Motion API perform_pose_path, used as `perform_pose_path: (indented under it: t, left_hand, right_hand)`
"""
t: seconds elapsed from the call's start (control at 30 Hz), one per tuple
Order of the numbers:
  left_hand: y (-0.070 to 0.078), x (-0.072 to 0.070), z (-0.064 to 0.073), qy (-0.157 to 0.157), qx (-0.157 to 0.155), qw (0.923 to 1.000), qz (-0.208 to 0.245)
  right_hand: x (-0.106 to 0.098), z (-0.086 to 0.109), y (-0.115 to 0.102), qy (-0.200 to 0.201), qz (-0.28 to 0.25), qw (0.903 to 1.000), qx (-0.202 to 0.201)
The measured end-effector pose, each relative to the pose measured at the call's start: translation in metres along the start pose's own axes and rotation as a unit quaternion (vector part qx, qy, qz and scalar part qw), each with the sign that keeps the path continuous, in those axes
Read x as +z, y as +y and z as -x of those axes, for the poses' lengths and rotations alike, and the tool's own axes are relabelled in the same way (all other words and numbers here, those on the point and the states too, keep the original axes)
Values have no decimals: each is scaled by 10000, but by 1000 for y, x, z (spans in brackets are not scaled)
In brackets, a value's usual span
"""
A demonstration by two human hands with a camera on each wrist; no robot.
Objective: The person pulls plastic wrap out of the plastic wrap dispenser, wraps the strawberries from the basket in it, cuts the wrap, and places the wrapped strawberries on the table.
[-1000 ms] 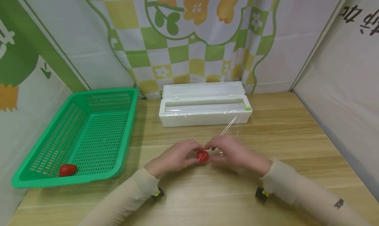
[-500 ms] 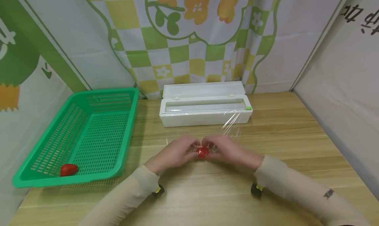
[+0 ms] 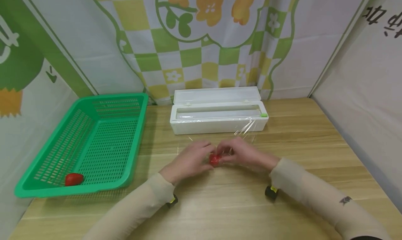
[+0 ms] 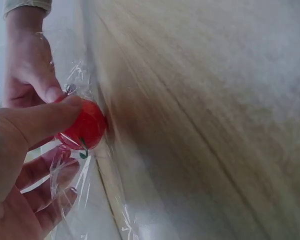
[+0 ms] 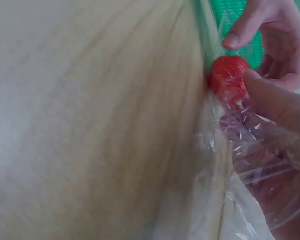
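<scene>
A small red fruit [image 3: 215, 159] with a green stem, seen in the left wrist view, is wrapped in clear cling film [image 5: 250, 145] low over the wooden table. My right hand [image 3: 243, 153] grips it from the right, thumb pressed against the wrapped side. From the left my left hand [image 3: 190, 161] holds it loosely, its thumb [image 4: 55, 117] overlapping the fruit and its fingers [image 4: 50, 185] bent below among the film. Loose film trails around both hands. The other red fruit [image 3: 74, 179] lies in the near left corner of the green basket [image 3: 138, 138].
Behind the hands stands a white cling film box [image 3: 220, 126], lid [image 3: 216, 95] raised, with film hanging over its front toward the hands. A patterned curtain [image 3: 201, 55] closes off the back of the wooden table [image 3: 220, 212], and cloth walls flank it.
Both hands have shifted slightly away from the body with the red fruit. The right hand has closed in from the right to grip it. The basket and box stay put.
</scene>
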State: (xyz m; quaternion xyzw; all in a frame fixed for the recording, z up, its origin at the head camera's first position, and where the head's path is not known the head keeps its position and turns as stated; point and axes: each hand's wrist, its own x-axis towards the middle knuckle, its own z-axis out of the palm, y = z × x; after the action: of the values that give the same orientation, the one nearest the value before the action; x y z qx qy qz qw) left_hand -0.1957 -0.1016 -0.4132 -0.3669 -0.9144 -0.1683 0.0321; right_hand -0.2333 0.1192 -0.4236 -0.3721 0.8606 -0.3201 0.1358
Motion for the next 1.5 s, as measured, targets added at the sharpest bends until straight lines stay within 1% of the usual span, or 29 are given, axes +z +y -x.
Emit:
perform_pose_path:
  t: [0.07, 0.17, 0.23, 0.3, 0.37, 0.43, 0.5, 0.57, 0.73, 0.83, 0.97, 1.1, 1.2, 1.3, 1.33, 1.4, 1.5]
  left_hand:
    - [-1, 2, -2, -39, -30, 10000, 36]
    - [-2, 4, -4, -109, -57, 9998, 184]
    - [-3, 4, -4, -160, -90, 9993, 322]
    - [-4, 3, -4, -215, -118, 9988, 418]
    - [-5, 3, -5, -289, -197, 9982, 496]
    - [-6, 2, -6, -368, -345, 9969, 599]
    - [-7, 1, -7, -412, -503, 9955, 686]
    - [-8, 1, -8, -428, -678, 9939, 761]
    - [-12, 2, -10, -352, -687, 9944, 721]
    - [-14, 2, -11, -372, -679, 9945, 708]
    - [-14, -1, -10, -408, -757, 9945, 599]
    - [-13, -2, -10, -278, -726, 9960, 442]
    - [-13, -1, -11, -118, -522, 9978, 382]
    - [-15, 3, -12, -55, -342, 9990, 278]
    - [-16, 4, -13, -53, -311, 9992, 253]
    - [-17, 5, -14, -86, -354, 9990, 268]
    - [-17, 5, -16, -131, -436, 9984, 340]
  right_hand:
    - [-3, 0, 0, -62, 191, 9997, -131]
    - [-9, -1, -3, 5, 829, 9955, -458]
    - [-14, 1, -6, 181, 1342, 9884, -691]
    - [-17, 2, -10, 430, 1824, 9781, -907]
    - [-19, 4, -15, 620, 2098, 9696, -1094]
    - [-19, 4, -19, 707, 2252, 9638, -1239]
    - [-18, 5, -22, 688, 2229, 9628, -1361]
    - [-15, 4, -22, 638, 2234, 9629, -1376]
    - [-8, 1, -15, 599, 2255, 9656, -1145]
    - [-5, -2, -9, 618, 2154, 9689, -1046]
    - [-3, -7, -2, 671, 1942, 9740, -954]
    - [-3, -10, 5, 630, 1489, 9840, -754]
    - [-4, -11, 8, 513, 1056, 9917, -522]
    - [-7, -11, 10, 363, 754, 9959, -348]
    - [-8, -12, 11, 317, 710, 9964, -329]
    - [-10, -12, 10, 262, 738, 9963, -352]
    - [-12, -11, 8, 422, 1144, 9909, -566]
